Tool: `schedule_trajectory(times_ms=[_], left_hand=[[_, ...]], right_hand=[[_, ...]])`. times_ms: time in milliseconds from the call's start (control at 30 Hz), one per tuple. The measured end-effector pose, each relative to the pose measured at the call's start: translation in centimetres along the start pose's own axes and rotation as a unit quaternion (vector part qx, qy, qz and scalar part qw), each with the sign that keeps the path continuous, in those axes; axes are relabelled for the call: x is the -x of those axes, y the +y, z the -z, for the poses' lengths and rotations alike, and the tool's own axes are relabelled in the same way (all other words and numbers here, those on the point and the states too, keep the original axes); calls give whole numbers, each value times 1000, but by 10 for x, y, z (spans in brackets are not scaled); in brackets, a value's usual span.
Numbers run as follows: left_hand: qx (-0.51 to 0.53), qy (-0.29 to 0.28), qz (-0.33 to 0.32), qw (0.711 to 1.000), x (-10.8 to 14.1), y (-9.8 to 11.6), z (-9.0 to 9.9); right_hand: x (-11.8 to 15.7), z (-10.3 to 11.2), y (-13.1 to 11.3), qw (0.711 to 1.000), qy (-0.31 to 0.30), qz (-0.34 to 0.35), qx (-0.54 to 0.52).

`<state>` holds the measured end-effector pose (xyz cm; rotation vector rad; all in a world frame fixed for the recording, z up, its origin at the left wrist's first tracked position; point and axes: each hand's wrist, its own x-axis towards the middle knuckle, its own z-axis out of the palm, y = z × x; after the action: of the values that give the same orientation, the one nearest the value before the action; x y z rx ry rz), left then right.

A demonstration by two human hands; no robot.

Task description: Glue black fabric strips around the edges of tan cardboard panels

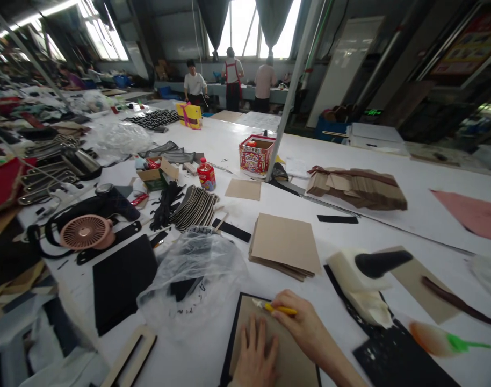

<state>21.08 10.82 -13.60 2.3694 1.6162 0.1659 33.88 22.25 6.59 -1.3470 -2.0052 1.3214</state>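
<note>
A tan cardboard sheet (286,349) lies over a black sheet (234,336) at the bottom middle, with a black border showing around it. My left hand (255,357) rests flat on the cardboard, fingers spread. My right hand (300,317) grips a yellow-handled scraper (283,309); its pale, flat tip is over the cardboard near the upper left corner. I cannot tell whether the tip touches it. Just beyond lies a stack of square cardboard sheets (286,242). A crumpled clear plastic bag (193,290) is left of my hands.
To the right stand a white container with cream-coloured residue (346,274) and an orange-and-green object (434,338), blurred. A black sheet (122,282), a pink fan (86,232) and a red bottle (206,174) are at left. A metal pole (289,91) rises beyond. Several people work at the back.
</note>
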Motion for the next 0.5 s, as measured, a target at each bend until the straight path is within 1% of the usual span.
schedule_trajectory(times_ms=[67, 133, 233, 300, 367, 500], left_hand=[[-6, 12, 5, 1000, -1, 1, -3], [-6, 20, 11, 1000, -1, 2, -4], [1, 7, 12, 1000, -1, 3, -2], [8, -10, 10, 1000, -1, 2, 2], [15, -21, -1, 1000, 0, -1, 7], [-5, 1, -32, 999, 2, -6, 16]], right_hand=[[-11, -14, -2, 1000, -16, 14, 0], [-20, -21, -3, 999, -34, 25, 15], [-25, -19, 3, 996, -54, 21, 63], [-22, -9, 10, 992, -66, 5, 104], [-12, 7, 22, 988, -70, -11, 138], [25, 43, 52, 981, -55, -32, 186]])
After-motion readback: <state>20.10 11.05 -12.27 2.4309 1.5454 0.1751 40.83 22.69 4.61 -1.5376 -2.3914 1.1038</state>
